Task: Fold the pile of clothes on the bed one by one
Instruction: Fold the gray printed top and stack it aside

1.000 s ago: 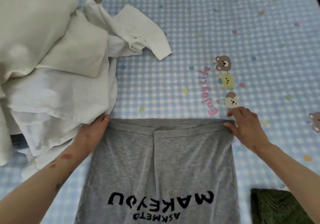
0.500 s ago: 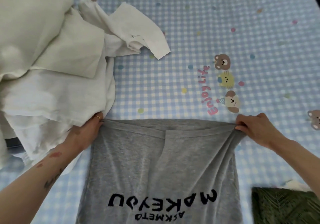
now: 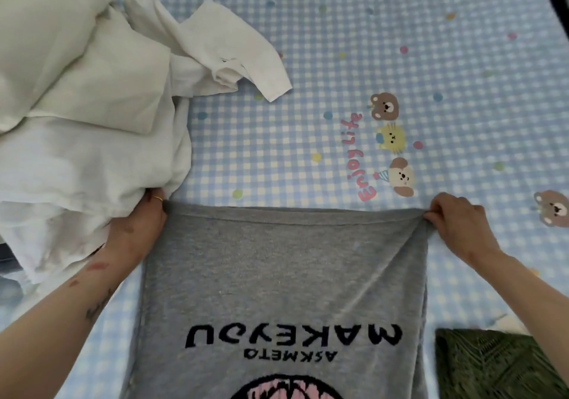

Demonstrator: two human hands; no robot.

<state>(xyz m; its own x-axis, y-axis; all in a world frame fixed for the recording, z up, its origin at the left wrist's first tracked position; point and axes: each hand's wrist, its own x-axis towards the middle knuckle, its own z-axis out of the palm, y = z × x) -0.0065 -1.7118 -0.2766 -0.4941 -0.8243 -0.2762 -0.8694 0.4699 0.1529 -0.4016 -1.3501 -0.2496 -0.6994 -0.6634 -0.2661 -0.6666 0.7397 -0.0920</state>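
My left hand and right hand pinch the far corners of the grey T-shirt, printed "MAKEYOU" and "ASKMETO", flat on the bed beside white clothes.

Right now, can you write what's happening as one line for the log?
step: folding grey printed T-shirt | left hand: grips far left corner | right hand: pinches far right corner | white clothes pile: waiting, left

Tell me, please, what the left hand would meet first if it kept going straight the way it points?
Probably the pile of white clothes: the left hand, gripping the grey shirt's corner, points away up the bed, fingertips already against the pile's edge.
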